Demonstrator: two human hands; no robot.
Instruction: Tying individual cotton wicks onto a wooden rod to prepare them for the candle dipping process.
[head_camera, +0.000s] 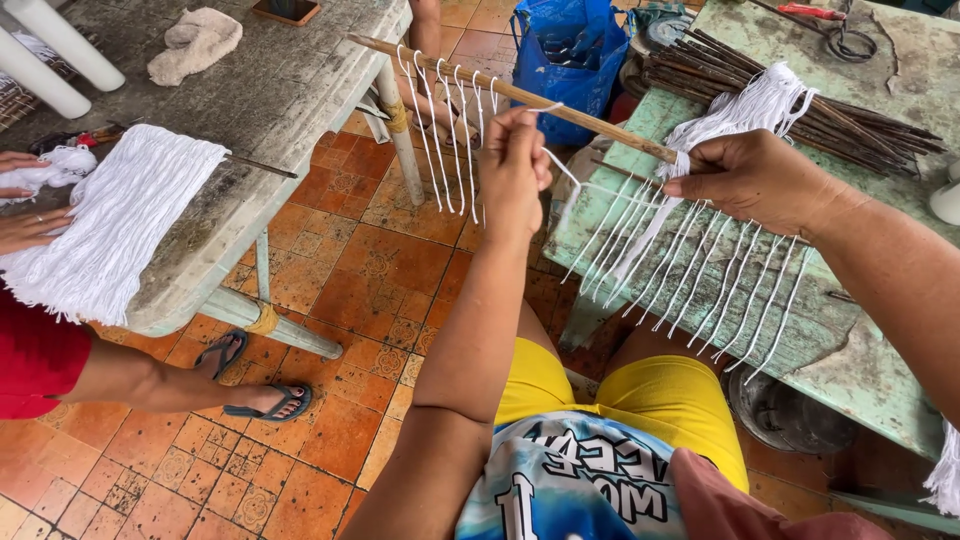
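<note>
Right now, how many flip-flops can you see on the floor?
2. One dark flip-flop lies on the orange tiles by the table leg; the other flip-flop is on a co-worker's foot just beside it. More may be hidden under the tables.

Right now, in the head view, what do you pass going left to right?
White fringe mat → beige cloth → left hand → blue bag → right hand → bundle of dark sticks.

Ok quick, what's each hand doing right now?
Left hand: closed, pinching a white string at the stick.
Right hand: closed, gripping the stick.
</note>
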